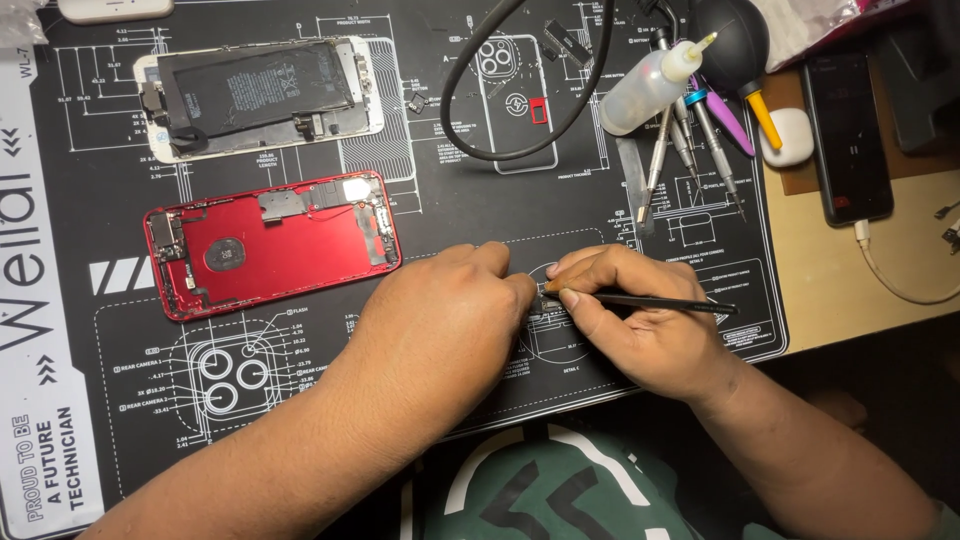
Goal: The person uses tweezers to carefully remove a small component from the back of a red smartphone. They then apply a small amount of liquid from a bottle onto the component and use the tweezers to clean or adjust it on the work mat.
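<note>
Where hands point(450, 320) meet: two opened phones point(272, 240).

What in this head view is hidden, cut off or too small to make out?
- Small part pinched between the left hand and right hand: head view, covered by the fingertips.
- Tip of the thin black tool: hidden at the fingers.
- White device: cut by the top edge.
- Tiny screws and connectors inside the red phone housing: too small.

Both forearms are bare, no sleeves reaching the wrists, and the left hand point(440, 320) and right hand point(640, 320) wear no gloves. A dark green shirt point(560, 500) (white curved print) shows near.
</note>
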